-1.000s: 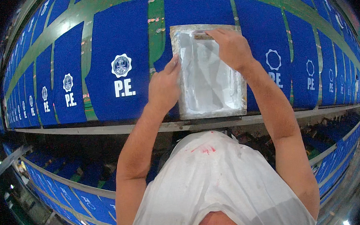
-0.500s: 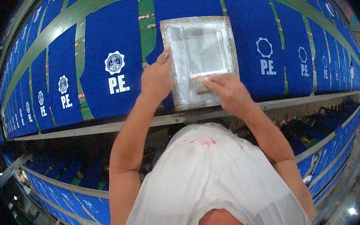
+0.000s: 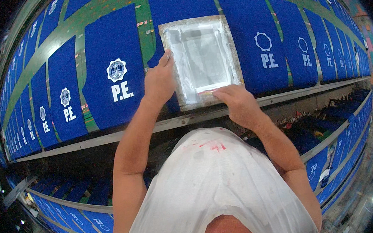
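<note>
A silkscreen frame [image 3: 234,53] with a whitish border and pale grey mesh lies over a blue fabric panel [image 3: 180,5]. My left hand [image 3: 159,81] grips its left edge, thumb on top. At the frame's near end, my right hand [image 3: 240,103] is closed on a squeegee [image 3: 206,94], mostly hidden by the fingers and smeared ink. The blue panel on the left [image 3: 133,46] bears a white scalloped emblem [image 3: 117,71] with detail inside, above white lettering. On the right-hand panel [image 3: 251,19], only a scalloped outline [image 3: 263,41] shows above the lettering.
More blue panels lie in a row on a long green table [image 3: 143,14], curving away both ways. A pale rail [image 3: 83,137] runs along its near edge. Behind me stands another table with blue panels [image 3: 82,214]. Dark clutter lies between the tables at right.
My right hand has drawn the squeegee nearer to me, down to the mesh's near end. My left hand still grips the frame's left edge. The view has tilted slightly.
</note>
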### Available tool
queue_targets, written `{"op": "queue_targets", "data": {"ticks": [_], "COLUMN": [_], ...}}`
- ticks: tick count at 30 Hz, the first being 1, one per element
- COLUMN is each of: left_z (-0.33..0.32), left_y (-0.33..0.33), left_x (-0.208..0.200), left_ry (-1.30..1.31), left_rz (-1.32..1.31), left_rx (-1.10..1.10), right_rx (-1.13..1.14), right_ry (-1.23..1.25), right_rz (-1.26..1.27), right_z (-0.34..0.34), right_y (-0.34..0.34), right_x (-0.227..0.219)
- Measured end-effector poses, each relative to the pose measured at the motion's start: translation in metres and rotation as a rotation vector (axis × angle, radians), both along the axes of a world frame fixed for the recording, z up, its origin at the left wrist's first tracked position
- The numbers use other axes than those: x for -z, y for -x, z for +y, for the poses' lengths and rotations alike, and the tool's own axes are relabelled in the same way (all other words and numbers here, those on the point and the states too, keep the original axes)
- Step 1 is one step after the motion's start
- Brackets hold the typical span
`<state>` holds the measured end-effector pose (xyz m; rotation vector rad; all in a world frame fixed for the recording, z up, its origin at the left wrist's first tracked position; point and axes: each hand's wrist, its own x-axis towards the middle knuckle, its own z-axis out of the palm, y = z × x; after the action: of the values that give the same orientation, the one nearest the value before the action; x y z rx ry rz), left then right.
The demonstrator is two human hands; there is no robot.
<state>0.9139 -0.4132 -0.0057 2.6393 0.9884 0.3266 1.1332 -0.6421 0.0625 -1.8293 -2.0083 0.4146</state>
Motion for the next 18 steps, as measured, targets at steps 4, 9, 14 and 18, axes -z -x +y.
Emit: {"op": "queue_targets", "data": {"ticks": [4,9,14,18], "left_z": [0.003,0.000,-0.001,0.000], "left_y": [0.002,0.001,-0.002,-0.007], "left_x": [0.004,-0.002,-0.003,-0.007], "left_ry": [0.004,0.018,0.068,0.089], "left_rz": [-0.046,-0.001,0.000,0.030], "left_rx": [0.027,0.001,-0.031,-0.047], "right_rx": [-0.011,-0.038,-0.038,-0.032], "right_ry": [-0.153,-0.224,-0.262,-0.224], "right_rz": [-0.058,-0.122,-0.115,-0.127], "right_z": [-0.009,0.034,0.118,0.180], "right_y": [0.009,-0.014,-0.049,-0.082], "right_x": [0.023,0.046,0.050,0.055]}}
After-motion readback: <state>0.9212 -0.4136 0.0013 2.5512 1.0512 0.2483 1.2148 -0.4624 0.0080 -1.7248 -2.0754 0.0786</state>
